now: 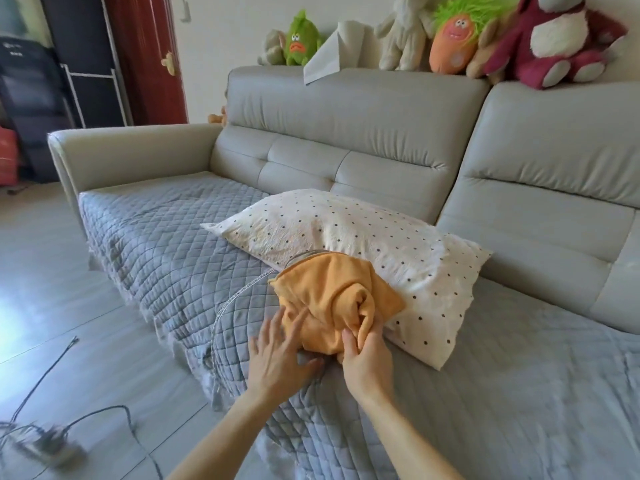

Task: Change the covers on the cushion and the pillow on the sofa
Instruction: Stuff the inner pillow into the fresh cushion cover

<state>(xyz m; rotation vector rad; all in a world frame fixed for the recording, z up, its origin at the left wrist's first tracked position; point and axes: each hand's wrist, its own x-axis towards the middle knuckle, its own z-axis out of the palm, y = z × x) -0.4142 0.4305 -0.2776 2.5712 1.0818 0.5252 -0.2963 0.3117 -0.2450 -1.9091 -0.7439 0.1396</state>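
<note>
We see the fingers [277, 323] of the left hand [277, 358] straight and spread apart, with their tips laid on the near-left edge of the orange cover [325, 296]; they do not curl around anything. The right hand [369, 362] is different: its thumb and fingers are curled around a rolled fold at the near side of the same cover and pinch it. Both hands show their backs to us and stay low over the seat. The two bare forearms come in from the bottom edge and lean toward each other, so the hands are near one another. The orange cover lies crumpled against the near side of the dotted white pillow [346, 237]. The pillow lies flat on the grey quilted throw [166, 244] over the seat of the sofa [346, 133]. Plush toys [299, 39] sit on top of the backrest.
</note>
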